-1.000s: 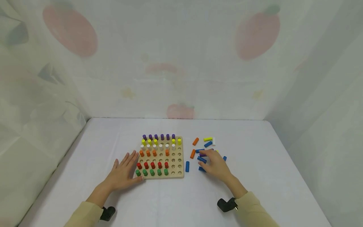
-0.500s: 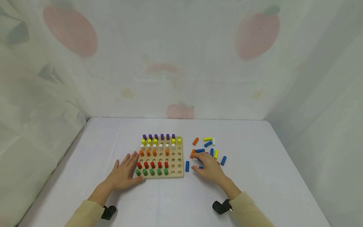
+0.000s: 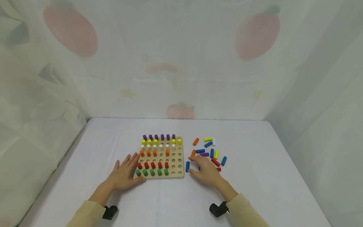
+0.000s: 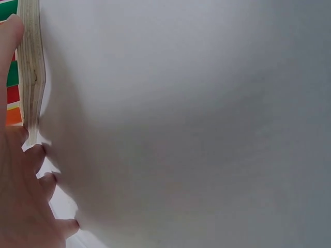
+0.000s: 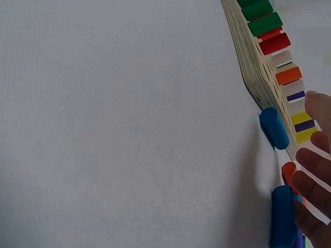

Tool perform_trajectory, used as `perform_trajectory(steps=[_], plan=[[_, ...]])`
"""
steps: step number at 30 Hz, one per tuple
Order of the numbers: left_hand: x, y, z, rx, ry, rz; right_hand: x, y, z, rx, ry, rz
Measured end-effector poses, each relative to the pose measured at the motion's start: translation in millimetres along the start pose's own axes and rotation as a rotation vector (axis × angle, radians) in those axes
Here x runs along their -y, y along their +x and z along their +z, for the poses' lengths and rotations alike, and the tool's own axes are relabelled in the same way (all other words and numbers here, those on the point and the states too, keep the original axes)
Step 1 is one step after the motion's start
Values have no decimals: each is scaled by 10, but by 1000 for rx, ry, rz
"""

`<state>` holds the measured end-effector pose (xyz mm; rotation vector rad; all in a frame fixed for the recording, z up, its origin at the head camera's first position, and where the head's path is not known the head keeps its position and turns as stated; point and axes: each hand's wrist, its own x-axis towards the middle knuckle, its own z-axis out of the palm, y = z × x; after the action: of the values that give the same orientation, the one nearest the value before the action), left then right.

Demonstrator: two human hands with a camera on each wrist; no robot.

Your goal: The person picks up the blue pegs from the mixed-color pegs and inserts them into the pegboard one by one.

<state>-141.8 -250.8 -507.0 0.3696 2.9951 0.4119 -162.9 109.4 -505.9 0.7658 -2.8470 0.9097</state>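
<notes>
A wooden pegboard (image 3: 178, 160) carries rows of purple, yellow, white, orange, red and green pegs. Against its left side and front left corner rests my left hand (image 3: 122, 175), fingers spread; the left wrist view shows the thumb (image 4: 11, 36) at the board's edge (image 4: 32, 67). Just right of the board, a blue peg (image 3: 187, 166) lies on the cloth. My right hand (image 3: 208, 171) hovers beside this peg, thumb and forefinger apart with nothing seen between them. In the right wrist view the blue peg (image 5: 274, 128) lies apart from the fingers (image 5: 313, 163).
Loose pegs lie right of the board: an orange peg (image 3: 196, 141), a purple peg (image 3: 204, 154), a red peg (image 3: 215, 162), a white peg (image 3: 214, 142), and several blue and yellow ones. Some are partly hidden under the right hand. A white cloth (image 3: 158, 205) covers the table.
My right hand has moved left across the loose pegs toward the blue peg beside the board, uncovering purple and red pegs. My left hand has stayed at the board.
</notes>
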Motion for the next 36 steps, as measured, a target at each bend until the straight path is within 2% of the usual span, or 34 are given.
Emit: perform_trajectory(steps=[9, 18, 36], plan=[[-2, -1, -3, 13, -4, -14, -4, -2, 82, 11, -60, 7], [2, 2, 12, 6, -12, -11, 41, 14, 134, -26, -143, 13], [6, 20, 15, 16, -29, -20, 30, 36, 199, -86, -194, -7]])
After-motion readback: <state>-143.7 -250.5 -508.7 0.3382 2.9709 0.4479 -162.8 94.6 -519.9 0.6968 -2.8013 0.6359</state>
